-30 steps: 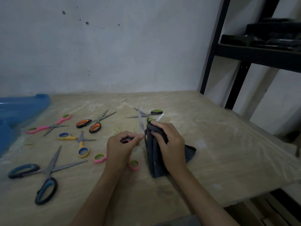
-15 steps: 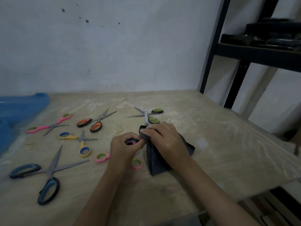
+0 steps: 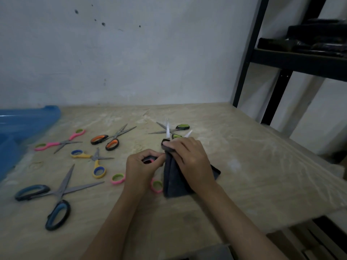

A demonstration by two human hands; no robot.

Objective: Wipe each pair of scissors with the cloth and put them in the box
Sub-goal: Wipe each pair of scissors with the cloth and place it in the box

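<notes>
Dim, flat indoor light; soft shadows; wide-angle edge bending; slight blur.

Both forearms extend forward, wrists converging. The left hand (image 3: 142, 167) is curled, thumb and fingers pinched closed on a scissors handle (image 3: 149, 160). Just beside it, the right hand (image 3: 189, 159) lies palm down, fingertips (image 3: 169, 146) clamped on a dark cloth (image 3: 173, 182).

Left hand (image 3: 143, 168): bare, no glove, ring or watch visible at the fingers or behind them.
Right hand (image 3: 191, 158): bare, likewise unadorned from fingers to wrist.
Forearms: both uncovered back from the fingers to the lower frame edge; no sleeve in view.
</notes>
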